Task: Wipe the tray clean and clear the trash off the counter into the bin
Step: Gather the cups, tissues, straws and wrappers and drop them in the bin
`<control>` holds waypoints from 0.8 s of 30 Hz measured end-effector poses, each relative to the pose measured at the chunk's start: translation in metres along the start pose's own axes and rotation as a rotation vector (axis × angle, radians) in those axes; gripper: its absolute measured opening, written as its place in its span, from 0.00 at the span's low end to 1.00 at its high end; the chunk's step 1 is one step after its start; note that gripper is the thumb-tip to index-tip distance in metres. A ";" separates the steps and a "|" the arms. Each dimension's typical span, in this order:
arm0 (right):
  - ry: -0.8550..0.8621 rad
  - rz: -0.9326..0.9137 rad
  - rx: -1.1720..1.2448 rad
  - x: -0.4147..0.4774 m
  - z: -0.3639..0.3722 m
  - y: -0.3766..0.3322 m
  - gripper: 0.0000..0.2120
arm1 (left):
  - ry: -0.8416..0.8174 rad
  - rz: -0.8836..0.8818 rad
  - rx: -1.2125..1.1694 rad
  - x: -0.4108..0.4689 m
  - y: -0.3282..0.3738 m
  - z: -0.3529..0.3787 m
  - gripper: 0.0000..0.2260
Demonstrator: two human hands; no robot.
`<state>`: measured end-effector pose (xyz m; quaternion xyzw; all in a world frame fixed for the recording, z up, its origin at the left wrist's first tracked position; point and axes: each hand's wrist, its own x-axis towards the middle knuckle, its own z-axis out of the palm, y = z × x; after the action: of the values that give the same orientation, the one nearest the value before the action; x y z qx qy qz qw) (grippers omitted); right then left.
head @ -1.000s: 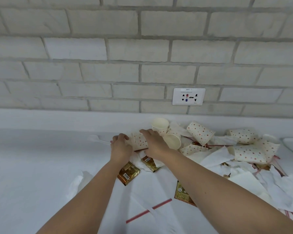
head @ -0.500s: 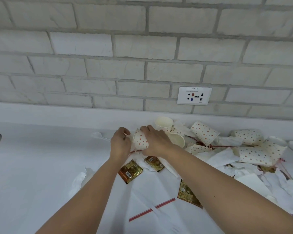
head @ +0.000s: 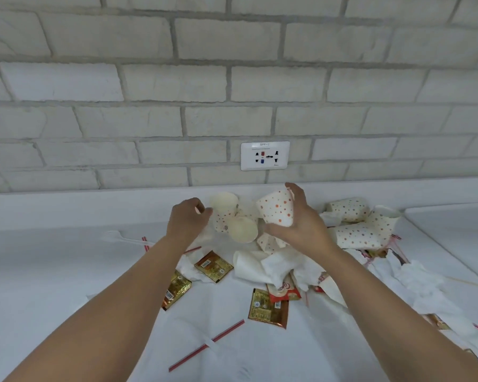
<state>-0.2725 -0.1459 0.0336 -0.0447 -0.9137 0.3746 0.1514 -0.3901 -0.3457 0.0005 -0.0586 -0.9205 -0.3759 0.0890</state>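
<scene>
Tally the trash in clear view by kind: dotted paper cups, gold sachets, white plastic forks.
dotted paper cups: 7, one in the right hand grip, some crushed
gold sachets: 3 fully shown; others may be buried
white plastic fork: 1
Total: 11

We see bright, even, diffuse light, only faint soft shadows under our forearms, white counter nearly washed out, brick wall courses bowing at wide-angle edges, slight softness overall, mild blur on hands.
</scene>
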 end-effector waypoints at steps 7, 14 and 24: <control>0.060 0.093 0.158 -0.025 -0.020 0.021 0.43 | -0.093 0.115 0.304 0.003 0.010 0.033 0.14; 0.070 0.122 0.165 -0.048 -0.040 0.025 0.44 | 0.037 0.120 0.331 -0.016 0.015 0.016 0.14; 0.153 0.185 0.083 -0.124 -0.075 0.010 0.43 | 0.157 0.344 0.112 -0.082 0.073 -0.020 0.14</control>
<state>-0.1318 -0.1123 0.0474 -0.1509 -0.8751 0.4198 0.1875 -0.2944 -0.3111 0.0471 -0.1804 -0.9067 -0.3067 0.2263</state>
